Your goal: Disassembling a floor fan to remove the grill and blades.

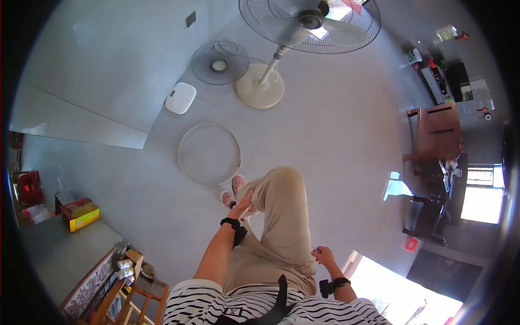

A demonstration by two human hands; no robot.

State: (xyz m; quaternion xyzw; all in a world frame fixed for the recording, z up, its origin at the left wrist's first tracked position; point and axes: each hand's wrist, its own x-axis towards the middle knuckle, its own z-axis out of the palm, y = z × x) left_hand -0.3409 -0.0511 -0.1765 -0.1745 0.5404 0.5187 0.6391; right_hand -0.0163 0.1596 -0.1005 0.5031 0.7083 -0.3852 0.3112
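Note:
My left hand [244, 206] lies against the lower part of my raised leg, in beige trousers [284, 216], its fingers stretched along the cloth. Beside my thigh, on the right, my right hand [323, 255] is closed; a small, thin, shiny thing pokes out of it, too small to name. Beyond my feet a pale round ring [179, 154] lies on the floor. Farther off stands a pedestal fan [311, 20] with its grey blades bare in front and a round base. A round wire fan guard [203, 67] lies on the floor left of that base.
A white bathroom scale [180, 98] sits on the floor by the pale wall panel. To the left, a red and yellow box [80, 214] rests on a grey tabletop [43, 244], near a wooden stool [151, 303]. Dark wooden furniture [436, 130] lines the right side.

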